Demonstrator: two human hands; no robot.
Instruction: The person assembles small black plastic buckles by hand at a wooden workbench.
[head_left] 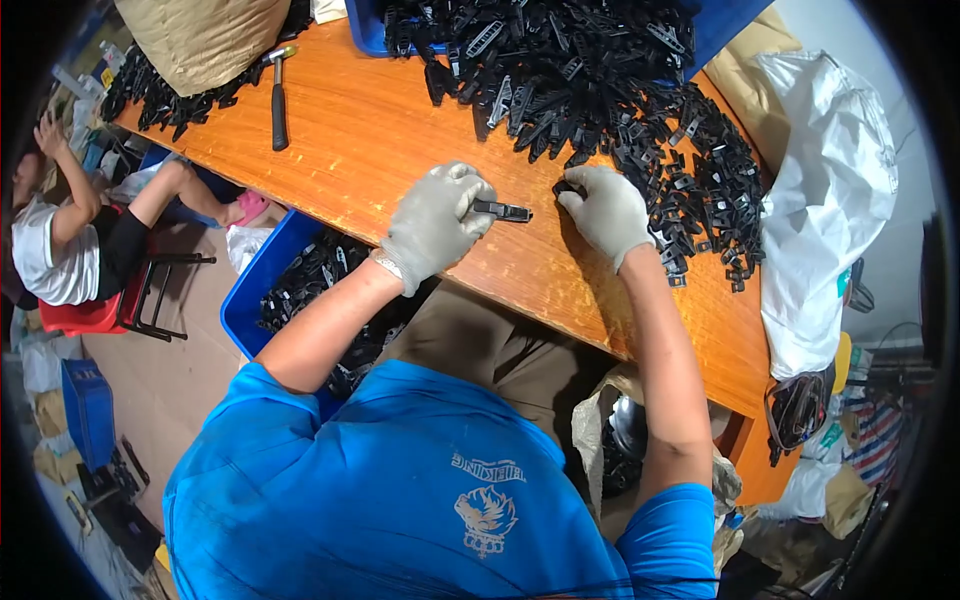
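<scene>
Both of my hands wear pale grey work gloves and are over the wooden table. My left hand (438, 220) is closed around one end of a narrow black plastic piece (505, 211), whose other end points right toward my right hand. A short way off, my right hand (608, 212) pinches a small dark piece (566, 188) between thumb and fingers; most of it is hidden by the glove. Beyond my right hand spreads a heap of long black plastic pieces (560, 90), with smaller black pieces (700, 190) along its right side.
The heap spills from a blue bin (735, 30). A hammer (279, 105) lies at the table's far left by a brown sack (200, 45). Another blue bin (245, 305) of black parts stands below the near edge. White sacking (830, 190) hangs at right. Another person (75, 230) sits left.
</scene>
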